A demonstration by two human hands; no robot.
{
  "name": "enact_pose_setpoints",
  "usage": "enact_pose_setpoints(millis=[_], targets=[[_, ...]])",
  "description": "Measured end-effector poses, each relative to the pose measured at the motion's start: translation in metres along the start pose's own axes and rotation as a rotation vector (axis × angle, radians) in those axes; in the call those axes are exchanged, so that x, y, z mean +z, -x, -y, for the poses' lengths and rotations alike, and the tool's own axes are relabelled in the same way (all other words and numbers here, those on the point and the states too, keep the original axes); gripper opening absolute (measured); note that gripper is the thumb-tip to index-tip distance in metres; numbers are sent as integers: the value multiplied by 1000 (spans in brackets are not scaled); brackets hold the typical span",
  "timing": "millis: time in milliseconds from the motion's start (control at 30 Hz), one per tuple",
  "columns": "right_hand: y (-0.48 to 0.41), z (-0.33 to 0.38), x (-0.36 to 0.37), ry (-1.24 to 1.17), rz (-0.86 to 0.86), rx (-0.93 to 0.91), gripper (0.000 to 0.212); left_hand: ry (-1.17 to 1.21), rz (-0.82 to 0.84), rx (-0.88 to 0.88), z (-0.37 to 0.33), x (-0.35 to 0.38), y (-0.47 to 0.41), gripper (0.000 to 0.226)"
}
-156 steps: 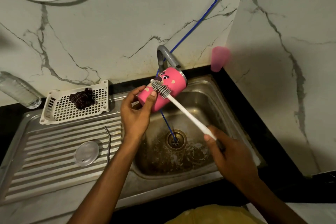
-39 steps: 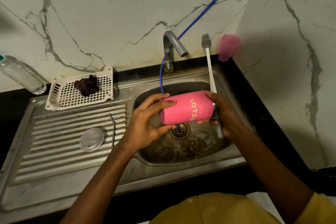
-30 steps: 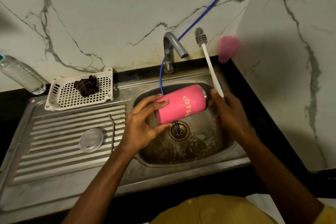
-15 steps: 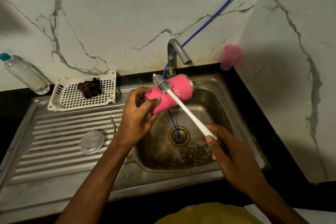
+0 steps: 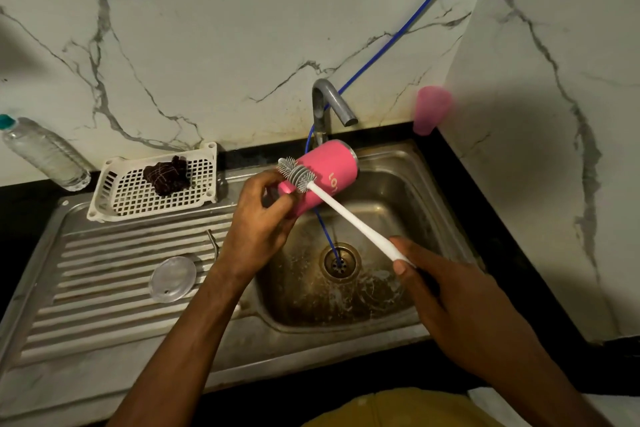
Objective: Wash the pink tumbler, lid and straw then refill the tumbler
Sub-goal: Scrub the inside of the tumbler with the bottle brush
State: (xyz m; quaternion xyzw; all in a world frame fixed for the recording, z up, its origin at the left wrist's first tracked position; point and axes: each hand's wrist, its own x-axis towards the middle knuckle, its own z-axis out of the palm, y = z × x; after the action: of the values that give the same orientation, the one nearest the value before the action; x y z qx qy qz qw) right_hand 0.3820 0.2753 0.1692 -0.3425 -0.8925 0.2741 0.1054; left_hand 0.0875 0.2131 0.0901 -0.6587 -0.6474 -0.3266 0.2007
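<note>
White-handled grey-bristled bottle brush (image 5: 346, 208), upright a second ago, now lies across pink metal tumbler (image 5: 329, 168); left hand (image 5: 258, 218) fingers curled round its base, right hand (image 5: 460, 302) fingers wrapped on handle, so outside scrub likely resuming.

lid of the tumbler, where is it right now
In the head view the clear lid lies flat on the ribbed drainboard, left of the sink basin, with the metal straw just to its right and the white basket behind it.
</note>
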Motion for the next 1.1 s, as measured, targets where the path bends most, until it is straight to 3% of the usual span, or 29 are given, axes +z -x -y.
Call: enact_pose_setpoints(millis=[133,233,567,733,1100], targets=[[-9,-13,-2,59,-57,73,41,-24,7,64,3,2,2,34],[-17,-24,-9,59,-83,141,51,-19,15,71,6,3,7,37],[0,2,9,60,-35,44,53,-26,-41,14,16,-3,2,41],[-21,-19,-6,62,-127,128,44,-14,-46,59,11,-1,0,42],[-26,-17,-3,149,-116,195,46,24,-116,42,2,5,0,42]])
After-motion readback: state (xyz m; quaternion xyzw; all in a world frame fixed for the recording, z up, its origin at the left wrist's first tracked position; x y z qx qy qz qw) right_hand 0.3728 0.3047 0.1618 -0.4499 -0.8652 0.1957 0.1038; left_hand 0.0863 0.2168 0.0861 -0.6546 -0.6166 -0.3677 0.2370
